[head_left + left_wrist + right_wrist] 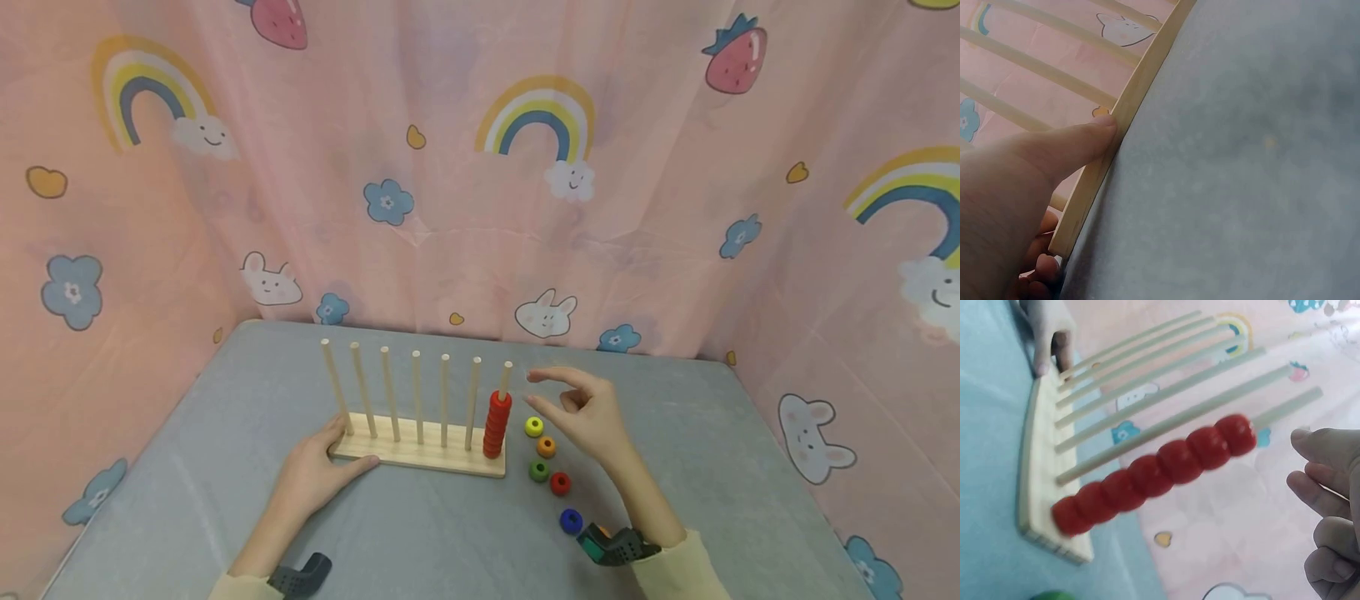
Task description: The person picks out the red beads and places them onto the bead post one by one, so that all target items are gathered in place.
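Observation:
A wooden bead rack (pixel 427 455) stands on the table with several upright pegs along its base. On the rightmost peg sits a stack of several red beads (pixel 496 427), its bare tip showing above. My left hand (pixel 313 468) grips the base's left end, with the thumb (pixel 1088 139) along the front edge and the other fingers around the end, partly hidden. To the right of that loaded peg's top, my right hand (pixel 596 414) hangs in the air. Its thumb and forefinger are apart with nothing between them; the remaining fingers (pixel 1332 550) are bent.
Loose beads lie right of the rack: yellow (pixel 534 427), orange (pixel 547 448), green (pixel 538 472), red (pixel 560 485) and blue (pixel 571 522). Another orange bead (pixel 604 531) is partly hidden by the right wrist's camera (pixel 618 547). A pink patterned curtain (pixel 450 250) surrounds the grey table (pixel 420 542).

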`<control>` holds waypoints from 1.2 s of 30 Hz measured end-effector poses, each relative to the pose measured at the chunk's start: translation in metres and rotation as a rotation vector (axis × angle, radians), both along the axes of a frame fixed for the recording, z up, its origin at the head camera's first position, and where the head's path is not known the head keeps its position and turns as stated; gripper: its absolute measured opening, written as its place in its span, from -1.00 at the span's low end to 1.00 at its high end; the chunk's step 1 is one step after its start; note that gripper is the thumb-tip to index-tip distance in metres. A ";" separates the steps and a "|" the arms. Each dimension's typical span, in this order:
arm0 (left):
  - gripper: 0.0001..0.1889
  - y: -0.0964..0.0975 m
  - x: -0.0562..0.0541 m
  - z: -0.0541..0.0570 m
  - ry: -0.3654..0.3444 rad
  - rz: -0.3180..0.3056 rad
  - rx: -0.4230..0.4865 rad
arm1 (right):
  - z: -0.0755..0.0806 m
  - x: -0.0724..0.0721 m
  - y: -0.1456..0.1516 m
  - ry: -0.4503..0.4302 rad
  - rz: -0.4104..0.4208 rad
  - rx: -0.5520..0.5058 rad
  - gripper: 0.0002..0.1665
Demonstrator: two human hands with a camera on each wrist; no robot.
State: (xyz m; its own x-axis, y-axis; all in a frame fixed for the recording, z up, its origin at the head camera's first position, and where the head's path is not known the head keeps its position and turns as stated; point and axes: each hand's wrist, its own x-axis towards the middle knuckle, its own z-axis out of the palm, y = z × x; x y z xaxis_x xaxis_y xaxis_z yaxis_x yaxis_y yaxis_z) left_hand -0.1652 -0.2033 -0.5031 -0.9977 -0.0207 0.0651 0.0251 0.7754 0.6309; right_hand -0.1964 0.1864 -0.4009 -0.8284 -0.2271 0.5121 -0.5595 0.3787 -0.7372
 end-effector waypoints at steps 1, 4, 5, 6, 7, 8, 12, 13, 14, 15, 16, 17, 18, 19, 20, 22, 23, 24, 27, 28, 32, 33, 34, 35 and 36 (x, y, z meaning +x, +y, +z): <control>0.05 0.000 0.000 0.000 0.000 0.001 0.001 | -0.005 0.001 0.004 -0.021 -0.010 0.000 -0.65; 0.05 0.000 0.000 0.000 0.000 0.000 0.000 | -0.017 0.006 0.014 -0.077 -0.036 -0.005 -0.66; 0.05 0.000 -0.001 0.000 0.003 -0.001 -0.001 | -0.022 0.009 0.018 -0.099 -0.045 -0.007 -0.67; 0.05 -0.001 -0.001 0.000 0.004 -0.002 -0.001 | -0.026 0.011 0.022 -0.128 -0.060 -0.001 -0.67; 0.05 -0.001 -0.001 0.000 0.007 -0.002 0.001 | -0.031 0.013 0.025 -0.159 -0.071 0.003 -0.68; 0.05 -0.001 -0.001 0.000 0.009 -0.003 0.001 | -0.035 0.016 0.028 -0.193 -0.081 0.006 -0.69; 0.04 -0.001 0.000 0.001 0.017 -0.005 0.004 | -0.051 0.027 0.039 -0.330 -0.121 0.035 -0.69; 0.04 -0.001 0.000 0.001 0.018 -0.004 0.005 | -0.055 0.029 0.041 -0.351 -0.124 0.032 -0.68; 0.04 0.000 0.000 0.002 0.017 -0.005 0.003 | -0.059 0.031 0.044 -0.367 -0.127 0.029 -0.67; 0.04 0.000 0.000 0.002 0.018 -0.004 0.002 | -0.063 0.033 0.046 -0.377 -0.127 0.021 -0.66; 0.04 0.000 0.001 0.002 0.017 -0.004 0.000 | -0.066 0.035 0.048 -0.384 -0.125 0.009 -0.66; 0.05 0.000 0.001 0.002 0.018 -0.005 -0.001 | -0.070 0.036 0.050 -0.382 -0.120 0.001 -0.66; 0.05 0.000 0.001 0.002 0.018 -0.004 0.000 | -0.073 0.037 0.052 -0.379 -0.115 -0.007 -0.67; 0.05 0.000 0.001 0.002 0.018 -0.003 0.001 | -0.076 0.038 0.054 -0.381 -0.112 -0.012 -0.67; 0.04 0.000 0.001 0.003 0.019 -0.002 0.002 | -0.078 0.038 0.056 -0.383 -0.111 -0.015 -0.67; 0.05 0.000 0.002 0.003 0.018 0.001 0.002 | -0.083 0.039 0.059 -0.394 -0.115 -0.001 -0.67; 0.05 0.001 0.002 0.003 0.018 0.001 0.002 | -0.086 0.039 0.060 -0.409 -0.118 0.009 -0.67; 0.04 0.001 0.002 0.003 0.016 0.001 0.001 | -0.088 0.040 0.061 -0.427 -0.121 0.019 -0.67; 0.05 0.001 0.002 0.002 0.006 -0.001 -0.007 | -0.096 0.040 0.063 -0.479 -0.123 0.045 -0.64; 0.05 0.001 0.002 0.002 0.004 -0.002 -0.005 | -0.098 0.041 0.064 -0.493 -0.120 0.051 -0.64; 0.05 0.000 0.001 0.000 -0.004 -0.004 0.002 | -0.103 0.041 0.066 -0.514 -0.104 0.060 -0.62; 0.05 0.000 0.001 0.000 -0.003 -0.004 0.003 | -0.104 0.040 0.067 -0.519 -0.100 0.063 -0.62; 0.05 0.000 0.001 0.000 -0.002 -0.003 0.005 | -0.105 0.040 0.067 -0.524 -0.095 0.068 -0.62; 0.05 0.000 0.000 0.000 -0.002 -0.003 0.007 | -0.106 0.039 0.068 -0.522 -0.087 0.074 -0.61; 0.05 0.000 0.000 0.000 -0.002 -0.003 0.008 | -0.106 0.039 0.069 -0.522 -0.078 0.082 -0.61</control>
State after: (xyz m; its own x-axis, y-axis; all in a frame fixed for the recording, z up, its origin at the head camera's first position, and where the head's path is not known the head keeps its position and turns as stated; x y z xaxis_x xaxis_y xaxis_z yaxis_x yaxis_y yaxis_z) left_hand -0.1648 -0.2034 -0.5028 -0.9978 -0.0185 0.0633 0.0261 0.7704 0.6371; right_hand -0.1578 0.2555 -0.5072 -0.9843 -0.1764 0.0109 -0.0944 0.4728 -0.8761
